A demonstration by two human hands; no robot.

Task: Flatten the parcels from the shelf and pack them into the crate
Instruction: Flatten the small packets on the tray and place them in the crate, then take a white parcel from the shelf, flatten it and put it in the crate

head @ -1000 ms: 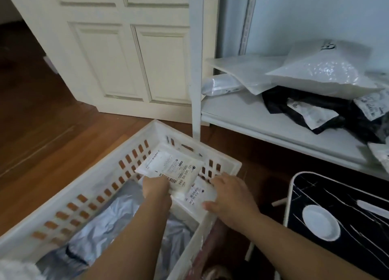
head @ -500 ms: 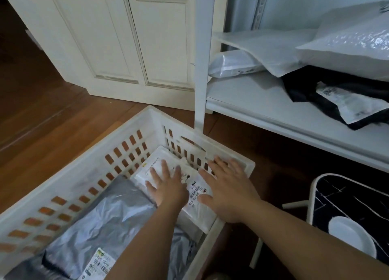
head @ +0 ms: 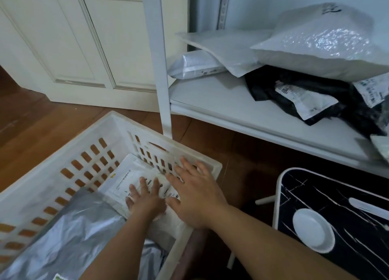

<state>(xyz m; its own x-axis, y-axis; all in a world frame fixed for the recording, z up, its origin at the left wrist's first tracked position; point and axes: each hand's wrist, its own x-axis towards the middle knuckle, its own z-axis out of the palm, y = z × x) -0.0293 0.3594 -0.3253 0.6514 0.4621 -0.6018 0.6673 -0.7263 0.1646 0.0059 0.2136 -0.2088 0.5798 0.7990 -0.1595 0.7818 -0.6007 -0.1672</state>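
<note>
Slotted plastic crate (head: 90, 153), flat papery parcel (head: 134, 174)

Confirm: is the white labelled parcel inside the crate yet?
Inside. The white parcel lies flat in the crate, both hands, left and right, pressing it.

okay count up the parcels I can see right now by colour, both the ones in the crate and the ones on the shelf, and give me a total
White parcels: 5
Grey parcels: 1
Black parcels: 1
Total: 7
</note>
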